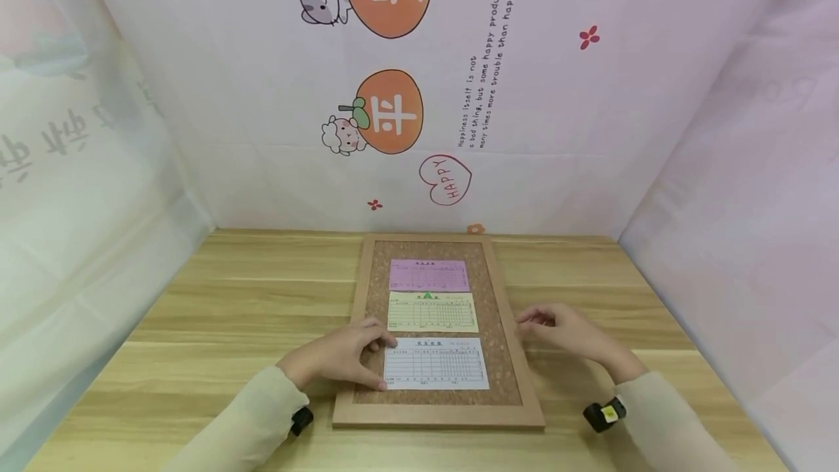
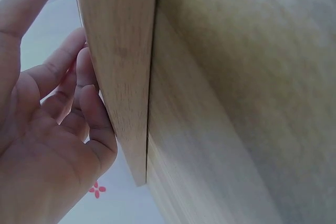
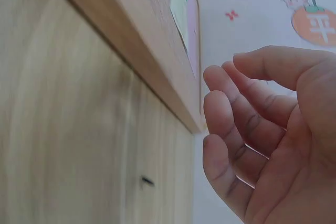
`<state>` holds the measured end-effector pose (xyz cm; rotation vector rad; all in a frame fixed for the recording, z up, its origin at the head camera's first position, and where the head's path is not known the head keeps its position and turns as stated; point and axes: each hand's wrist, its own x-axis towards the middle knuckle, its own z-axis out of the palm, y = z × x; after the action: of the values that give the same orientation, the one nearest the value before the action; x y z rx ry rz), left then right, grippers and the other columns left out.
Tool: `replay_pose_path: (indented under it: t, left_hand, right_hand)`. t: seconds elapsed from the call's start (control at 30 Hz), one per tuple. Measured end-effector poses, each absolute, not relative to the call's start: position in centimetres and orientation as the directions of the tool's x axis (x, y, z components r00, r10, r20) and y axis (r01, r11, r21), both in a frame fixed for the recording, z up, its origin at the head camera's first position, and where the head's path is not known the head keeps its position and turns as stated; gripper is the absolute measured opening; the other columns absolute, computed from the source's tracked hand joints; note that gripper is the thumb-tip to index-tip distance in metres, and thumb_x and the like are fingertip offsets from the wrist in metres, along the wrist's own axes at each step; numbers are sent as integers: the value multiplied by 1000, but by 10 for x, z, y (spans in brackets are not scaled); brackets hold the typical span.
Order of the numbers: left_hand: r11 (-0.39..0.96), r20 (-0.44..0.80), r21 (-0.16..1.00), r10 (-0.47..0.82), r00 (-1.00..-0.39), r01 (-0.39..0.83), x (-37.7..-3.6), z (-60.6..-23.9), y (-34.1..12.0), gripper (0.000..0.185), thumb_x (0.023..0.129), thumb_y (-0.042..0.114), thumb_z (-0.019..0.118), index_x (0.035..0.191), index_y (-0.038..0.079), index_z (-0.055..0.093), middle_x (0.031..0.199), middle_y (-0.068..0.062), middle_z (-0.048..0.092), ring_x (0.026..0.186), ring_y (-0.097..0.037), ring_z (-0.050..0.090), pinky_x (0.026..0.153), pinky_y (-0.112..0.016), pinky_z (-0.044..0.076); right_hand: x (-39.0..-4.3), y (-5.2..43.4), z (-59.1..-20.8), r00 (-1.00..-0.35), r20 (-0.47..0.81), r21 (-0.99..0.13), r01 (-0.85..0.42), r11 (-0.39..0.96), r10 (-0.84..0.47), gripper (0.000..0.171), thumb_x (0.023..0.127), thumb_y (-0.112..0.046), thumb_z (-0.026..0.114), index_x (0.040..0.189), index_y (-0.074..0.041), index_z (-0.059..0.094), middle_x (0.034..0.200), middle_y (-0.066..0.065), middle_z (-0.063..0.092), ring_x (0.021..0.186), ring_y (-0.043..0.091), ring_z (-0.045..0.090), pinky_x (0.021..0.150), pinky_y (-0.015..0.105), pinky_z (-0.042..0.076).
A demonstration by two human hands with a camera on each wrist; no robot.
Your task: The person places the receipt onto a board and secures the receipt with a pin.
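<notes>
The left hand [image 1: 341, 355] lies palm down over the left edge of the cork board [image 1: 505, 355], forearm angled in from the lower left. Its fingers [image 2: 97, 124] are loosely bent and rest against the wooden frame, with the thumb and forefinger tips touching the left edge of the white form [image 1: 436, 363]; no firm grasp shows. Beyond those fingertips, further up the board, sit a yellow form [image 1: 432, 312] and then a pink form [image 1: 429, 275]. The board lies flat on the wooden table [image 1: 229, 297], between the two hands. The right hand [image 1: 564, 333] hovers just beside the board's right frame, its fingers [image 3: 236, 124] relaxed, slightly curled and holding nothing, wrist trailing to the lower right.
</notes>
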<state>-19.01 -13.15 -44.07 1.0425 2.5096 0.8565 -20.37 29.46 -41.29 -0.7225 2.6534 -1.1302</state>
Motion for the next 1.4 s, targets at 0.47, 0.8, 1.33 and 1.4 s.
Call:
replay_pose_path:
  t: [0.47, 0.8, 1.33, 1.4]
  left_hand:
    - [570, -47, 624, 711, -702, 535, -193, -443, -131, 64, 79, 41, 85, 130, 12, 59, 125, 4, 51, 109, -12, 52, 98, -30, 45]
    - [557, -36, 632, 716, -697, 539, -192, -442, -131, 63, 80, 42, 85, 129, 10, 60, 124, 4, 51, 108, -13, 53, 98, -30, 46]
    - [556, -34, 634, 715, -698, 538, -191, -439, -129, 63, 79, 40, 86, 127, 9, 60, 122, 3, 51, 107, -17, 53, 97, -31, 46]
    - [557, -35, 633, 714, -699, 538, -191, -439, -129, 63, 79, 40, 86, 127, 9, 60, 122, 3, 51, 107, -16, 53, 97, -31, 46]
  right_hand:
    - [-204, 339, -415, -922, -7, -689, -275, 670, -386, 28, 100, -16, 62, 119, 3, 66, 97, 9, 66, 86, 22, 60, 68, 29, 52]
    - [-208, 348, -437, -942, -94, -705, -165, 689, -321, 22, 97, -14, 67, 111, 3, 69, 91, 7, 67, 76, 19, 59, 62, 30, 52]
    - [-212, 346, -445, -974, -76, -588, -131, 798, -215, 19, 95, -25, 71, 99, -7, 75, 108, 10, 69, 91, 18, 59, 76, 38, 49]
    - [-212, 346, -445, -974, -78, -584, -129, 802, -213, 18, 95, -25, 71, 98, -8, 75, 106, 7, 70, 90, 18, 59, 77, 39, 49]
